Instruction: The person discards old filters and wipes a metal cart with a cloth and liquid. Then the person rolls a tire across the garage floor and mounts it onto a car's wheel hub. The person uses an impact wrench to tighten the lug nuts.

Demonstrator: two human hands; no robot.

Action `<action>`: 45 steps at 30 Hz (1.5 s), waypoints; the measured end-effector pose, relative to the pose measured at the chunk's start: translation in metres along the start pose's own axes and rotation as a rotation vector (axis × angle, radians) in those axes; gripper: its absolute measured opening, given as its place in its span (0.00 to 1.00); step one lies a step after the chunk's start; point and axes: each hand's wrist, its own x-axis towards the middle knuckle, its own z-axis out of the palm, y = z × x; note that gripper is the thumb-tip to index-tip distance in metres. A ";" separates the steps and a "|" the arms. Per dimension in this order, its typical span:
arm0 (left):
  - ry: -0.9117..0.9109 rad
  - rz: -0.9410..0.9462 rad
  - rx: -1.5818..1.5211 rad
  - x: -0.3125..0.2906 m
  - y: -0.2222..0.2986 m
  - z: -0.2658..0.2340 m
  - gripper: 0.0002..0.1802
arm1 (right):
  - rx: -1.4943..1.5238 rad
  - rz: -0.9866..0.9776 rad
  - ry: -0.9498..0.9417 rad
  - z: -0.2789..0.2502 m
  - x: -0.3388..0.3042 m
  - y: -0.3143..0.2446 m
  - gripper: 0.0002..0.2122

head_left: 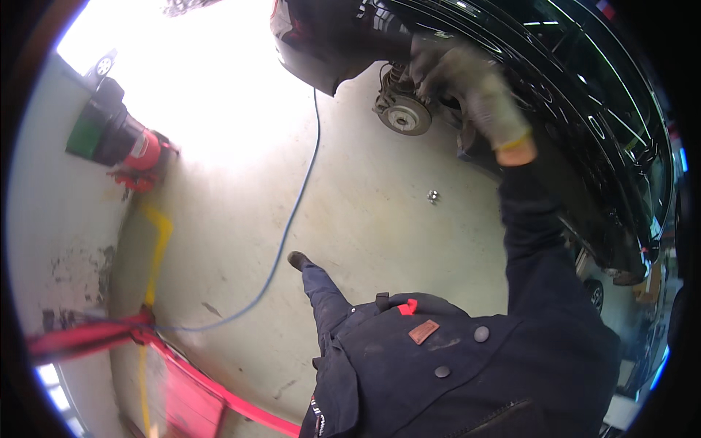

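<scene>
My right hand (478, 91), in a grey work glove with a yellow cuff, is raised at the rear wheel arch of a black car (584, 139). Motion smears its fingers, so whether they grip or merely touch the bodywork cannot be made out. Just left of the hand, a bare brake disc (404, 115) sits on its hub with the wheel off. Beside it, the car's dark rear bumper (321, 51) reaches up and left. My left hand is out of the picture.
A small pile of shiny metal pieces, perhaps wheel nuts (433, 196), lies on the floor. A blue hose (294, 208) curves across it. To the left stands a red, green and black machine (135, 142). Red metal framework (186, 369) fills the lower left.
</scene>
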 end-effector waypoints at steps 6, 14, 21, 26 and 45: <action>0.017 -0.099 -0.034 0.151 0.174 -0.210 0.19 | -0.688 -0.348 -0.110 0.058 0.178 -0.066 0.17; 0.257 0.205 -0.341 0.370 0.609 -0.471 0.17 | -0.853 -0.191 0.208 0.083 0.364 0.052 0.16; 0.213 0.390 -0.430 0.432 0.836 -0.522 0.20 | -0.934 -0.056 0.375 0.055 0.577 0.197 0.17; 0.001 -0.013 -0.246 0.502 0.934 -0.505 0.18 | -0.986 0.040 0.475 0.013 0.728 0.272 0.19; 0.015 0.359 -0.242 0.880 1.745 -0.790 0.10 | -1.003 -0.127 0.559 0.008 1.338 0.487 0.27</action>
